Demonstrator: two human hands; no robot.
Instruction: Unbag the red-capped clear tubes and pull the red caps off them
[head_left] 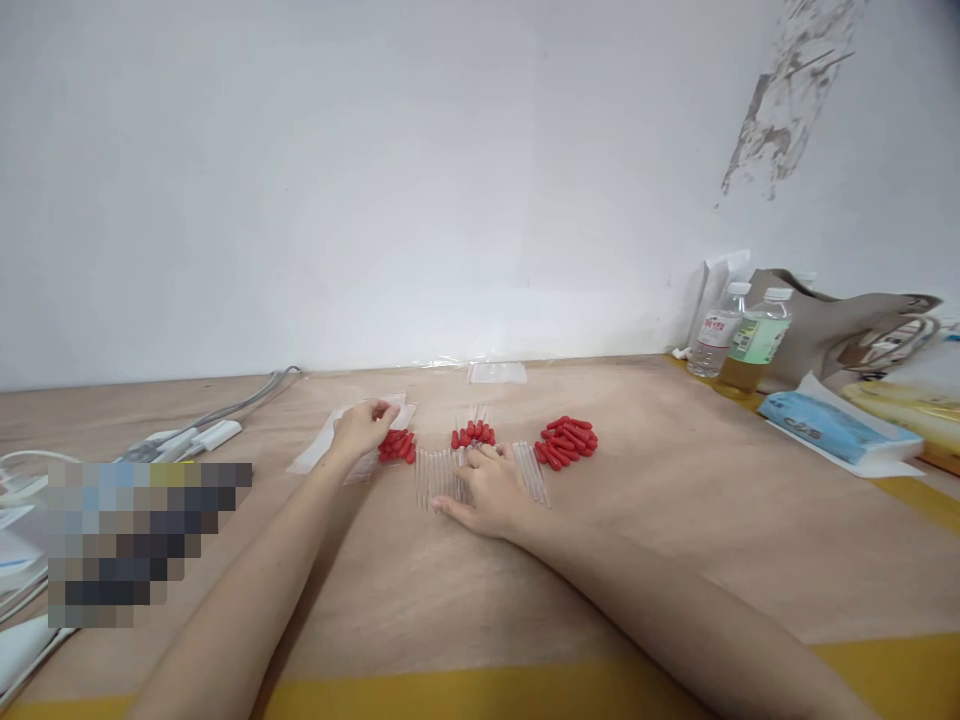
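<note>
My left hand (364, 428) is at the left, its fingers bent and drawn together beside a small pile of red elongated pieces (397, 447). What those fingertips hold, if anything, I cannot make out. My right hand (491, 490) lies with fingers spread over a row of thin clear tubes (435, 478), partly hiding them. Beyond its fingertips, a cluster of red-ended pieces (472, 434) has clear stems pointing away. A larger heap of red pieces (567, 443) lies to the right of the row.
Clear plastic bags (322, 445) lie under and beside my left hand. Cables and white plugs (214, 436) are on the left. Two bottles (754, 345), a blue tissue pack (840, 425) and a grey-brown bag (817, 325) stand at the right near the wall.
</note>
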